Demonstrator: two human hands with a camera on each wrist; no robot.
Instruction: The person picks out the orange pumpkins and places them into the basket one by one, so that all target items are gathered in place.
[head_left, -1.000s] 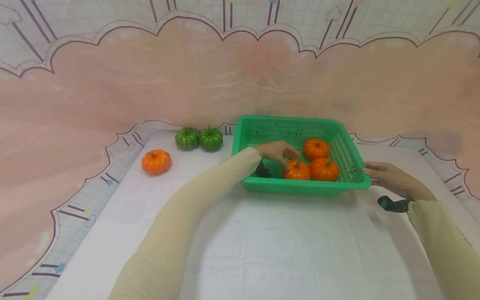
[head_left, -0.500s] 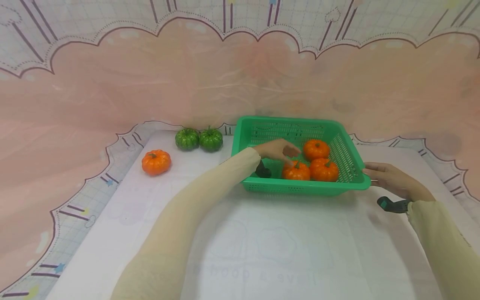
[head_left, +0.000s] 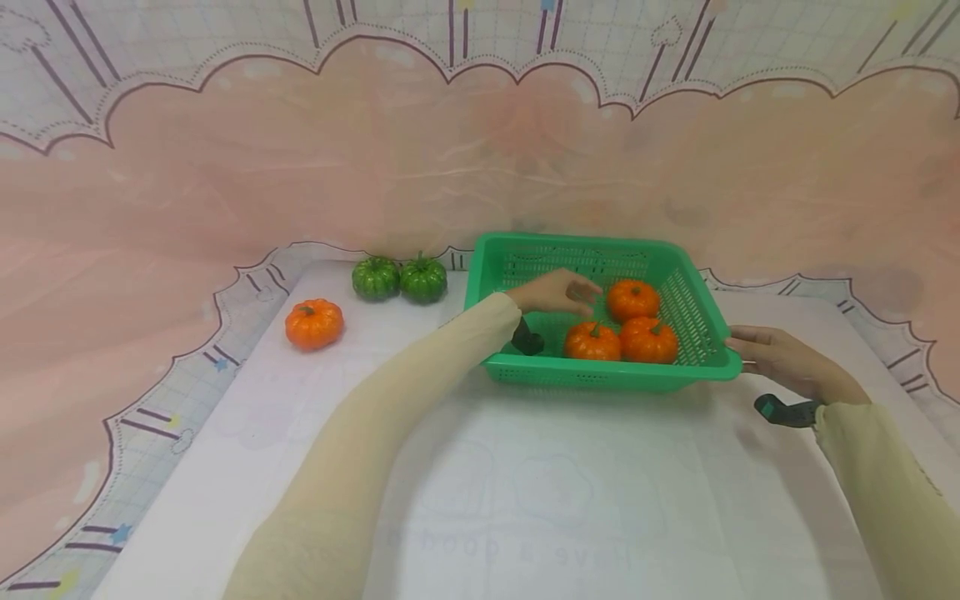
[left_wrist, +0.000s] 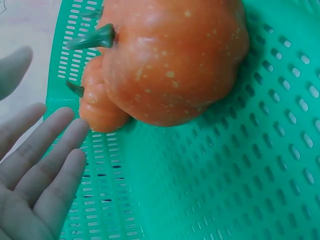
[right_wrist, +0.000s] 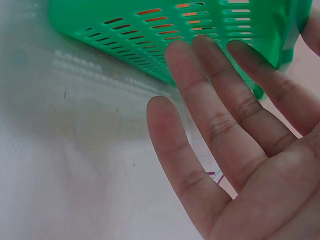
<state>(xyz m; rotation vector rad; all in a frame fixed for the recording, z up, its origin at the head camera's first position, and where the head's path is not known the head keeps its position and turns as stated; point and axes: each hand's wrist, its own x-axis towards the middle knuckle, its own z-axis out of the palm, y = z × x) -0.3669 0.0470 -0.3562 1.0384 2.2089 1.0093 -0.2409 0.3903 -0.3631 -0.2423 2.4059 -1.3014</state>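
Observation:
A green plastic basket with slotted walls stands on the table and holds three small orange pumpkins. One pumpkin sits at the near side, another to its right, and the third behind them. Over the basket's inside hovers my left hand, its fingers spread and holding nothing. The left wrist view shows that hand apart from a large-looking pumpkin. At the basket's right end, my right hand touches the rim; its fingers lie nearly straight beside the wall.
Left of the basket, two green pumpkins stand side by side on the white-covered table. A lone orange pumpkin lies nearer the table's left edge. A patterned pink cloth hangs behind.
My left hand has lifted up and away from the near pumpkin in the basket, its fingers loosening from it. My right hand stays at the basket's right end.

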